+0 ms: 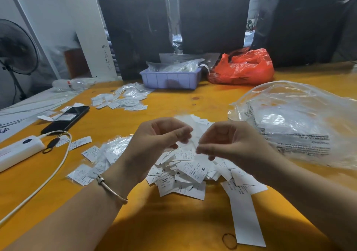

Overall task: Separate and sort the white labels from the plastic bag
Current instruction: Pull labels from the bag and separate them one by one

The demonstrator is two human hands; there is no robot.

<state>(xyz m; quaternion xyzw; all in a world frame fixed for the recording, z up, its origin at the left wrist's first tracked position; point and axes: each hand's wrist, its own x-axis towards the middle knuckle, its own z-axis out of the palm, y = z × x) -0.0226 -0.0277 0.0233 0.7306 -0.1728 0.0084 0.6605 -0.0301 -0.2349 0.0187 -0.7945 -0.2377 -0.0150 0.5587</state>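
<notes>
Now we hold both hands over the pile of white labels (185, 171) on the table (173, 104).
Our left hand (154, 142) and right hand (229, 140) both have curled fingers and seem to pinch a blurred label between them; we cannot tell surely. At 3 o'clock from the pile lies the plastic bag (295, 119), at 9 o'clock more small packets (100, 160).

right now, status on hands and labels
Both hands, left hand and right hand, pinching a small clear packet. Label pile loose beneath. Plastic bag right, clear of hands.
</notes>
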